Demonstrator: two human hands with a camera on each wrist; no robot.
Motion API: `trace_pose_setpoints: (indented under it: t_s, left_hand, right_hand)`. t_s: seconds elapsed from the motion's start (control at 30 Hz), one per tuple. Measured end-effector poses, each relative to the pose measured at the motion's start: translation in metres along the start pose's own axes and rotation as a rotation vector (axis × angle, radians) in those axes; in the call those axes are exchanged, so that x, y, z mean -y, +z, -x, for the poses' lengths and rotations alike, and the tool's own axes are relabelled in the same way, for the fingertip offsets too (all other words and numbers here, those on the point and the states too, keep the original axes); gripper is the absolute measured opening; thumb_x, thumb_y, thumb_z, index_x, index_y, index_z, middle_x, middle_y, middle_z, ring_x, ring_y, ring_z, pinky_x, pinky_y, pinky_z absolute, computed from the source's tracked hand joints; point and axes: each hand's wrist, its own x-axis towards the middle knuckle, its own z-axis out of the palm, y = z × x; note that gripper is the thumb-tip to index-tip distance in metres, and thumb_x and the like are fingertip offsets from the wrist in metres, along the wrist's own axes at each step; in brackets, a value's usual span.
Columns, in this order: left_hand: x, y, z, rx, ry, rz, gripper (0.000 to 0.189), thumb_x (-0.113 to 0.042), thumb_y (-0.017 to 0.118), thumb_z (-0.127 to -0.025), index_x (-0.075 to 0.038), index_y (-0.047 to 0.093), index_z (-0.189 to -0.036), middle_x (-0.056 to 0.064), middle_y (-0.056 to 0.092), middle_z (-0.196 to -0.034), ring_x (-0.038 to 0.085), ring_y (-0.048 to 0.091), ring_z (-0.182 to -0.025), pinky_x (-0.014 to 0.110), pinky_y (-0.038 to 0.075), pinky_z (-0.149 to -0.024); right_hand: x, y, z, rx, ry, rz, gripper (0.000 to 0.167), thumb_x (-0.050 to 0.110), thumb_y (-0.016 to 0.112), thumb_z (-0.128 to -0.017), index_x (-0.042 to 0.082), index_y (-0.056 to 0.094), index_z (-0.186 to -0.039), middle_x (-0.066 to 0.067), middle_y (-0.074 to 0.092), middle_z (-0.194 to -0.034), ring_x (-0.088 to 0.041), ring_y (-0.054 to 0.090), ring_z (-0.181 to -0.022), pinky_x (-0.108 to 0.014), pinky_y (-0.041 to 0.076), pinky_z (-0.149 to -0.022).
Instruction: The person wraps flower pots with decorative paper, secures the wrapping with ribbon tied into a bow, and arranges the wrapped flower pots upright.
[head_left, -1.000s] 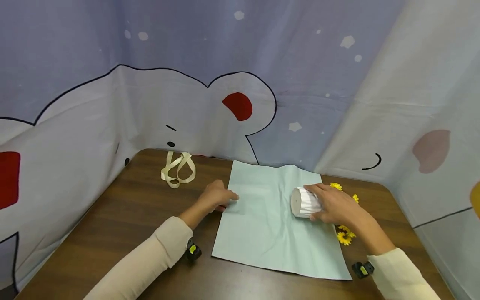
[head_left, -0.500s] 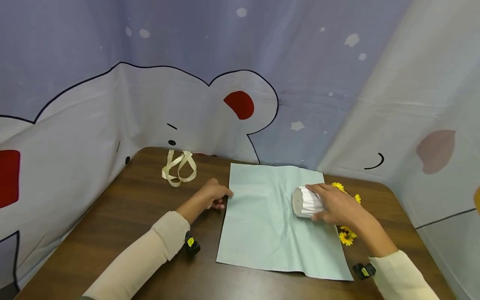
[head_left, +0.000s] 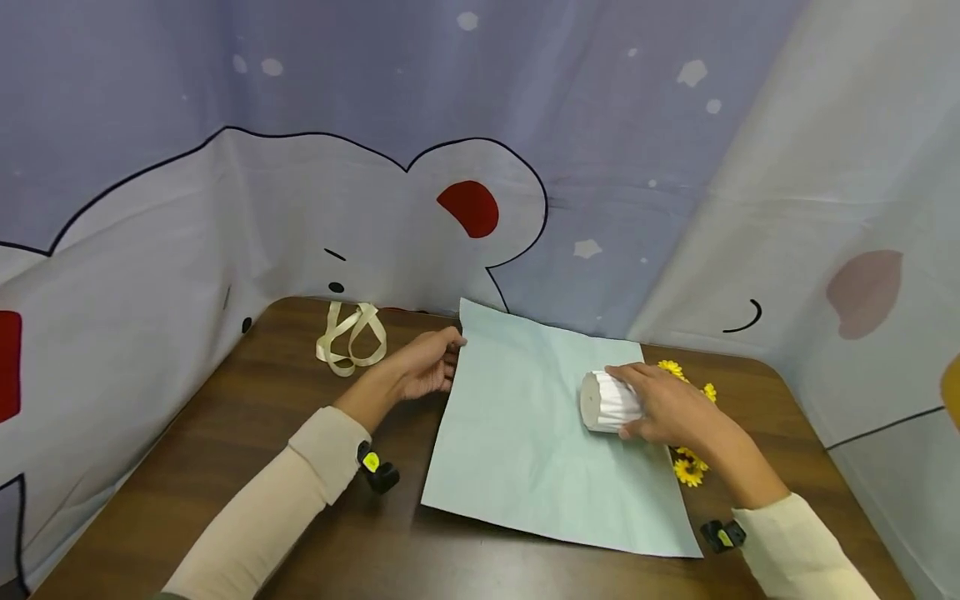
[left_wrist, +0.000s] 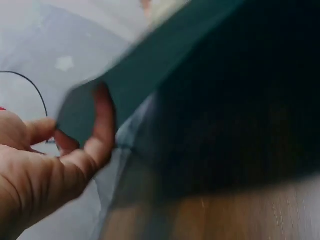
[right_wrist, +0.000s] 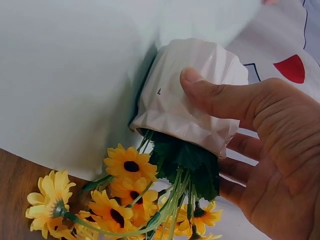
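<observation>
A pale mint sheet of wrapping paper [head_left: 510, 450] lies on the wooden table. My left hand [head_left: 427, 362] pinches its left edge near the far corner, and that side is lifted. The left wrist view shows the sheet's dark underside [left_wrist: 135, 80] above the fingers. On the paper's right half, a white ridged flowerpot [head_left: 611, 402] lies on its side, base toward the left. My right hand [head_left: 667, 404] grips it, the thumb [right_wrist: 215, 95] pressed along its wall. Yellow artificial flowers [right_wrist: 131, 166] with green stems come out of the pot's mouth, past the paper's right edge.
A loosely looped cream ribbon [head_left: 352, 337] lies at the back left of the table [head_left: 247, 433]. A printed cloth curtain [head_left: 360, 225] hangs right behind the table's far edge and along its sides.
My left hand has moved toward the sheet's far left corner and lifted that edge; the corner now stands higher. The right hand and flowerpot stay in place.
</observation>
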Motion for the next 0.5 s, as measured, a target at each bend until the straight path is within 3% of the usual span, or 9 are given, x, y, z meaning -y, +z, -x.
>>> trace_pose_setpoints:
  t_s: [0.17,0.3,0.4,0.43,0.5]
  left_hand:
    - [-0.010,0.027,-0.006,0.125,0.106,0.167,0.032,-0.021,0.038,-0.116,-0.011,0.063,-0.099,0.001,0.068,-0.092,0.018,0.066,-0.087,0.035,0.058,-0.081]
    - [-0.007,0.052,-0.013,0.174,0.155,0.256,0.032,-0.025,0.040,-0.117,-0.016,0.065,-0.099,0.002,0.075,-0.106,0.020,0.070,-0.105,0.047,0.059,-0.108]
    - [0.013,0.063,-0.022,0.144,0.193,0.284,0.028,-0.022,0.045,-0.119,-0.009,0.068,-0.111,0.014,0.078,-0.127,0.031,0.073,-0.121,0.058,0.054,-0.123]
    - [0.022,0.066,-0.024,0.119,0.200,0.262,0.027,-0.018,0.045,-0.119,-0.004,0.069,-0.116,0.018,0.078,-0.131,0.033,0.074,-0.122,0.058,0.055,-0.122]
    - [0.039,0.076,-0.028,0.044,0.179,0.157,0.021,-0.005,0.048,-0.115,0.001,0.067,-0.123,0.020,0.077,-0.124,0.031,0.077,-0.112,0.049,0.063,-0.111]
  right_hand:
    - [0.002,0.000,0.001,-0.003,-0.004,-0.011,0.092,0.024,0.103,-0.077,0.005,0.062,-0.157,-0.028,0.068,-0.149,-0.049,0.070,-0.125,-0.063,0.060,-0.096]
    - [0.003,0.000,0.000,-0.001,-0.006,-0.025,0.093,0.025,0.103,-0.075,0.006,0.063,-0.157,-0.026,0.069,-0.147,-0.046,0.071,-0.122,-0.062,0.060,-0.094]
    - [0.004,0.000,-0.001,-0.002,0.001,-0.032,0.093,0.024,0.103,-0.075,0.007,0.062,-0.157,-0.025,0.069,-0.148,-0.047,0.070,-0.124,-0.062,0.060,-0.096]
    - [0.005,0.000,-0.002,-0.003,0.004,-0.033,0.094,0.025,0.103,-0.075,0.007,0.062,-0.158,-0.026,0.069,-0.149,-0.048,0.070,-0.125,-0.063,0.060,-0.096]
    - [0.004,0.000,-0.003,-0.003,0.010,-0.032,0.094,0.024,0.103,-0.074,0.007,0.062,-0.157,-0.026,0.069,-0.148,-0.048,0.070,-0.125,-0.063,0.060,-0.097]
